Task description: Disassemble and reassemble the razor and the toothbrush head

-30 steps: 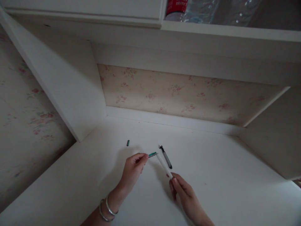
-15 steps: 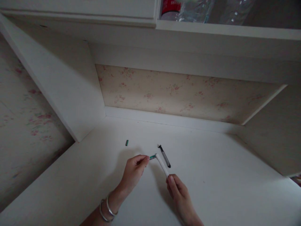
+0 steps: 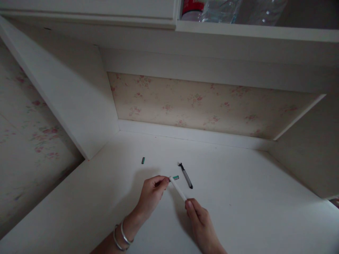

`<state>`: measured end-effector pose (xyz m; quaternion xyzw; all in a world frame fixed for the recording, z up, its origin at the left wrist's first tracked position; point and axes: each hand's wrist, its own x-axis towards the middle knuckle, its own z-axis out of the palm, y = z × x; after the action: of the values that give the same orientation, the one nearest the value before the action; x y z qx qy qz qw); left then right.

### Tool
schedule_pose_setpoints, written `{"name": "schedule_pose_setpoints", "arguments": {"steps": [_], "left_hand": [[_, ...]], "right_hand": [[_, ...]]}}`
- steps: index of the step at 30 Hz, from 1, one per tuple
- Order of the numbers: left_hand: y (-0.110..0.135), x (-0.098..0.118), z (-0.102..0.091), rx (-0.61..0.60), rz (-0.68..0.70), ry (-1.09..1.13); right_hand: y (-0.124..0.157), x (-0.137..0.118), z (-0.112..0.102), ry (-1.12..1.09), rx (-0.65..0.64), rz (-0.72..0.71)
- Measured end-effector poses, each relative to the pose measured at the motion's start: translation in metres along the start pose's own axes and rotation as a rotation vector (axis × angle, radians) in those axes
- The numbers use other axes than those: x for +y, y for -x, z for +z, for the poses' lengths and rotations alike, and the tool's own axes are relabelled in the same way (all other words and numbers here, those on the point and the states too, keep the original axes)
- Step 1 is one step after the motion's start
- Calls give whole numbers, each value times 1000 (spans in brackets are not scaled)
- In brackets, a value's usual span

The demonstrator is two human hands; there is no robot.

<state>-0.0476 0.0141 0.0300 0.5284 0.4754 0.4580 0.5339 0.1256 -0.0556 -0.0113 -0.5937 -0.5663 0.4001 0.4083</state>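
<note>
One end of a cartridge (image 3: 176, 177), green and dark, is pinched between thumb and forefinger of the left hand (image 3: 153, 193); that end is mostly hidden by the fingertips. The lower end of a white handle (image 3: 178, 188) is grasped in the right hand (image 3: 200, 217), with the fingers curled round it and the thumb laid along it. The handle's tip is set across the cartridge, right beside the left fingertips, and the cartridge's green end is left showing past it, toward the table's right edge. Whether the two are joined cannot be told. Both are held over the middle of the table (image 3: 251, 197), the handle being slanted with its tip toward the back left corner.

Just beyond, on the right, a black handle (image 3: 186, 177) with a grey body is laid flat, its narrow head pointed at the back edge. A spare cartridge (image 3: 143, 160) is placed farther left, nearer the back left corner. Two bangles (image 3: 123, 230) are worn on the left wrist. The back edge is bordered by a low white board (image 3: 185, 131), above which flowered wallpaper (image 3: 169, 97) is seen. Clear bottles (image 3: 221, 10) are kept on a shelf (image 3: 251, 31) overhead.
</note>
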Motion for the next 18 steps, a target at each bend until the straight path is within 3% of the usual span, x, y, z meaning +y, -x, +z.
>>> {"name": "schedule_pose_setpoints", "arguments": {"steps": [18], "left_hand": [[1,4,-2,70,-40,73]], "right_hand": [[-2,3,5,5,11,-32]]}}
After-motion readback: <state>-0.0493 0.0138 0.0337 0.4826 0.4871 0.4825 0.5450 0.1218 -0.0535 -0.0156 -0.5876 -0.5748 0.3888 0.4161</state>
